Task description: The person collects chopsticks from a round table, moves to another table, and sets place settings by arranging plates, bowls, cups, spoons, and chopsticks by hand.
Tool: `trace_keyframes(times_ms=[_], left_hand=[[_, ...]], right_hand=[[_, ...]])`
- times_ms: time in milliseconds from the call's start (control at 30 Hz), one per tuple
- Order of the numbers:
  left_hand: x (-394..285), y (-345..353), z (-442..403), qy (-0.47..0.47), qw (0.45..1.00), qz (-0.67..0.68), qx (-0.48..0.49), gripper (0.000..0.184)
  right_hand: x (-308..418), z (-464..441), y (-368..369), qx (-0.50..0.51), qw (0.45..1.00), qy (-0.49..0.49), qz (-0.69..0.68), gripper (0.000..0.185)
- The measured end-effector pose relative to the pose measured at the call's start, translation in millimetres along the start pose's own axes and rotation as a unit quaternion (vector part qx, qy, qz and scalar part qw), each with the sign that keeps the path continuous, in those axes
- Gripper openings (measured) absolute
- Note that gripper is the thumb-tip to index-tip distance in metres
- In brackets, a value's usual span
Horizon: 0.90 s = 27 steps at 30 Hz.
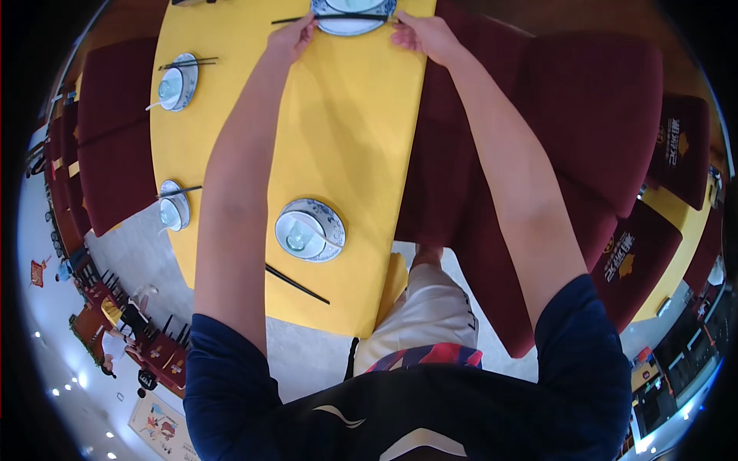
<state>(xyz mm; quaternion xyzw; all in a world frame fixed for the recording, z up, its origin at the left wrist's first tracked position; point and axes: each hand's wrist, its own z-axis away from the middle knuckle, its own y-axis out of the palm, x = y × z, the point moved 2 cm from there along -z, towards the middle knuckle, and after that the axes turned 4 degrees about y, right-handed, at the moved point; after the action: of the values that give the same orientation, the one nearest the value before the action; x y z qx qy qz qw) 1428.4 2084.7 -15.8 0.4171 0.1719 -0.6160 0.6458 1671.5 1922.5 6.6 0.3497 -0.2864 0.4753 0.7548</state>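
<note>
At the far end of the yellow tablecloth, a pair of dark chopsticks lies level across the near part of a blue-and-white plate. My left hand pinches the chopsticks left of the plate, their left ends sticking out past it. On the other side my right hand has its fingers closed at the right end of the chopsticks. A bowl on that plate is cut off by the top of the view.
Nearer me stands a place setting with a patterned plate, bowl, spoon and loose chopsticks. Two more settings line the left edge. Maroon chairs crowd the right side, others the left. People appear in the background.
</note>
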Motion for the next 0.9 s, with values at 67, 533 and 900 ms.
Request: trace_keyframes(times_ms=[67, 533, 900], left_hand=[[3.7, -30.9, -37.8, 0.003, 1.0, 0.011, 0.029, 0.015], [42.3, -176.6, 308.7, 0.152, 0.971, 0.077, -0.168, 0.037], [270.5, -255.6, 670.0, 0.056, 0.914, 0.223, -0.334, 0.028]], right_hand=[[-6.8, -2.9, -2.5, -0.061, 0.997, -0.04, -0.012, 0.038], [-170.5, 266.3, -2.3, -0.194, 0.978, 0.037, -0.068, 0.038], [-330.6, 413.9, 237.4, 0.068, 0.869, -0.086, 0.483, 0.034]])
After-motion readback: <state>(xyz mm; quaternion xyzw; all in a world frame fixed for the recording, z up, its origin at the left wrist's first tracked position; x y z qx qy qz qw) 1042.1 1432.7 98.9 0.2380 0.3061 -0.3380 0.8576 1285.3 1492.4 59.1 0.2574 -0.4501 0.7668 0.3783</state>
